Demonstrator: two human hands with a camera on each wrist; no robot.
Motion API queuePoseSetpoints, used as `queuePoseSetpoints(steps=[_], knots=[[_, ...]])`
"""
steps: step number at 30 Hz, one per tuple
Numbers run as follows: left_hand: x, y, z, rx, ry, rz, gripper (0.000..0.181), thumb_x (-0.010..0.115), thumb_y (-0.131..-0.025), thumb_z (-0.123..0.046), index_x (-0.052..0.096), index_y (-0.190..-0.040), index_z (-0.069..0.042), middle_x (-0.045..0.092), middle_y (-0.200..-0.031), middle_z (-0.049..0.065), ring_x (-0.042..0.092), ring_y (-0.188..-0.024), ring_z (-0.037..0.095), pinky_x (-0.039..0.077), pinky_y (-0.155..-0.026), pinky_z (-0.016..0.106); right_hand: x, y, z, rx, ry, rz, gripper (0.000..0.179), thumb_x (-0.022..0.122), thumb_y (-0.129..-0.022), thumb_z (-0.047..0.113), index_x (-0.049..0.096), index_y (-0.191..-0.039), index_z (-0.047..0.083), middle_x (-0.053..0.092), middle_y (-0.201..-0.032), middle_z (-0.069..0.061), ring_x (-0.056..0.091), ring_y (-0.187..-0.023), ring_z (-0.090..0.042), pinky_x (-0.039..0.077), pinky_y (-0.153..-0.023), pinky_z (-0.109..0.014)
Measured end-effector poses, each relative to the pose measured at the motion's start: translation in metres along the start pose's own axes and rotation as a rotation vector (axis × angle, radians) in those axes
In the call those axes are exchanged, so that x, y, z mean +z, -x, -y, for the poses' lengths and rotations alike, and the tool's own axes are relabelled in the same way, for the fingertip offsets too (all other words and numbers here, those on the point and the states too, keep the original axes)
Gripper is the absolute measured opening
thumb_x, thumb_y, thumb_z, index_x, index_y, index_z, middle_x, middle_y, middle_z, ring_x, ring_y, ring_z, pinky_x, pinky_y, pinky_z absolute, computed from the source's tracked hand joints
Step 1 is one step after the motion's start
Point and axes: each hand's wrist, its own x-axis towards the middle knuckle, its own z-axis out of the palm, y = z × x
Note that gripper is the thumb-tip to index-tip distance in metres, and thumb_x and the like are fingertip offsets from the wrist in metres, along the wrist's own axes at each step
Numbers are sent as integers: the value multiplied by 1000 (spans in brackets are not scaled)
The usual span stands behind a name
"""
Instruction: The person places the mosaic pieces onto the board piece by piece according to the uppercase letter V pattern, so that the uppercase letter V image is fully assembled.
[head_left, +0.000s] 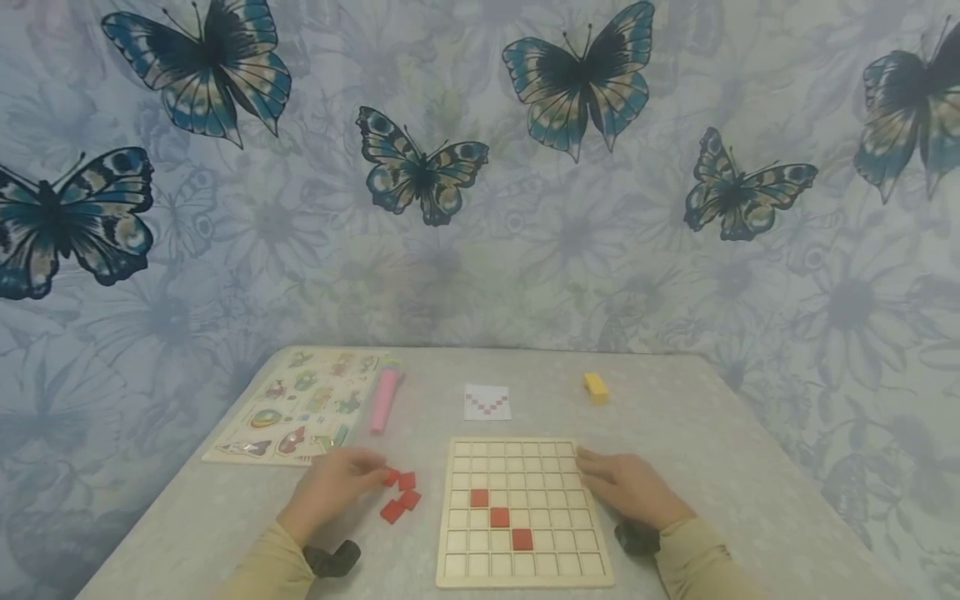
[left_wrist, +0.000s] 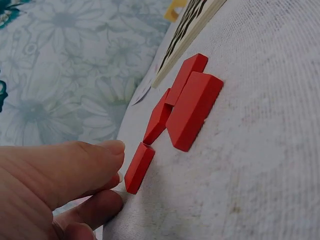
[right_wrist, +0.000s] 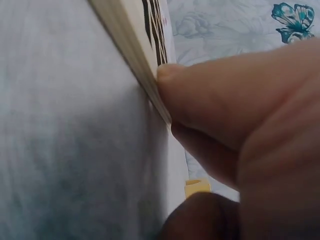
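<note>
My left hand (head_left: 339,487) is beside a loose cluster of red square tiles (head_left: 409,500) left of the board. In the left wrist view, its thumb and fingertips are at the edge of the nearest red tile (left_wrist: 139,168), which lies on the cloth; a firm pinch is not visible. Three red tiles (head_left: 499,517) sit in a descending diagonal on the pale wooden grid board (head_left: 525,581). My right hand (head_left: 636,487) rests at the board's right edge with extended fingers, and the right wrist view has the thumb touching the board's side (right_wrist: 135,60).
Behind the board lies a white card (head_left: 487,402) printed with a V of small red squares. A yellow block (head_left: 596,388) stands at the back right. A pink tube-like object (head_left: 386,400) and a picture puzzle board (head_left: 288,400) lie at the back left.
</note>
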Motion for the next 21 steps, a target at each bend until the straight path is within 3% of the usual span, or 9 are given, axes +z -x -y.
queuePoseSetpoints(steps=[8, 13, 21], knots=[[2, -4, 3, 18, -11, 9, 24, 82, -85, -41, 79, -101, -23, 77, -100, -8, 69, -102, 18, 54, -91, 44, 2, -7, -13, -56, 34, -25, 35, 63, -102, 33, 70, -133, 17, 61, -144, 2, 58, -132, -34, 46, -107, -54], [5, -3, 5, 16, -7, 0, 26, 83, -85, -36, 79, -104, -20, 77, -102, -6, 70, -104, 20, 54, -93, 45, 3, -6, -13, -17, -11, -1, 37, 63, -102, 36, 69, -133, 19, 59, -146, 3, 57, -135, -31, 43, -110, -53], [11, -2, 4, -24, -14, 3, 17, 83, -85, -35, 77, -98, -27, 74, -96, -11, 67, -94, 11, 53, -90, 42, 0, 0, -7, -25, -37, 2, 38, 63, -102, 36, 69, -134, 16, 59, -146, 1, 57, -135, -33, 43, -110, -53]])
